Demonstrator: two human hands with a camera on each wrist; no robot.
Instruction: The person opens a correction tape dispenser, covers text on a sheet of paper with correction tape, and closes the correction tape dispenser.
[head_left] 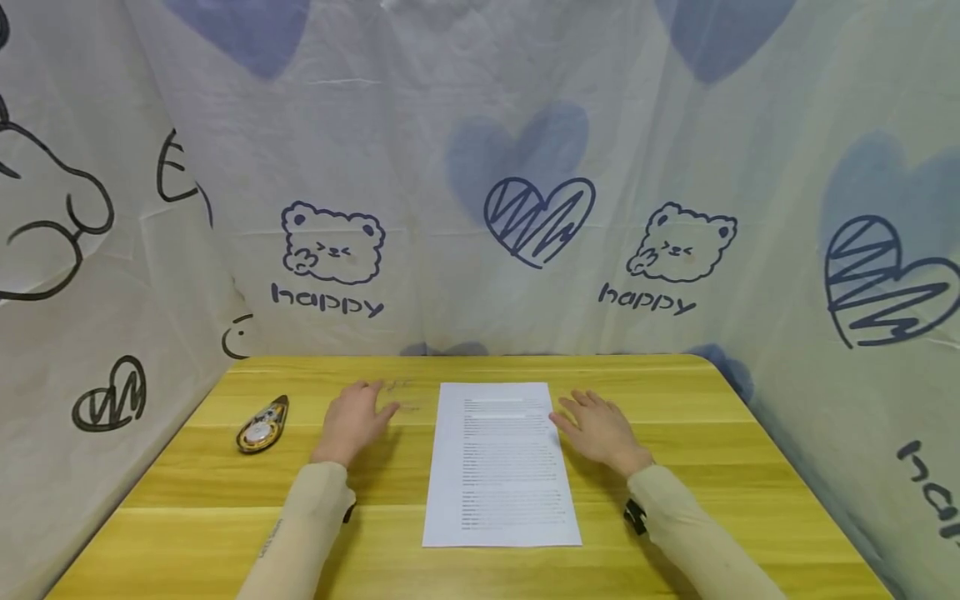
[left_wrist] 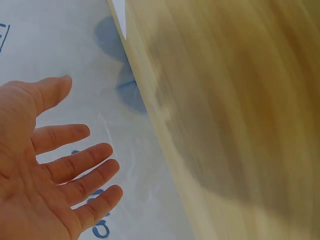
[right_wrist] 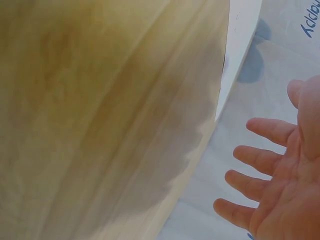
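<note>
A white sheet of paper (head_left: 501, 467) with lines of printed text lies on the wooden table, and blank white strips interrupt the print near its top. To its left is my left hand (head_left: 356, 421), apart from the sheet; the left wrist view shows its fingers (left_wrist: 82, 162) spread and holding nothing. My right hand (head_left: 600, 429) is by the sheet's right edge, its thumb close to the paper; whether they touch I cannot tell. In the right wrist view its fingers (right_wrist: 252, 160) are extended with nothing in them. A correction tape dispenser (head_left: 262, 425) lies left of my left hand.
The yellow wood-grain table (head_left: 720, 467) has its far edge against a pale curtain (head_left: 450, 292) printed with hearts and bears. Small, faint transparent marks or pieces (head_left: 401, 385) show beside my left fingertips, too indistinct to name. Curtains also hang along both sides.
</note>
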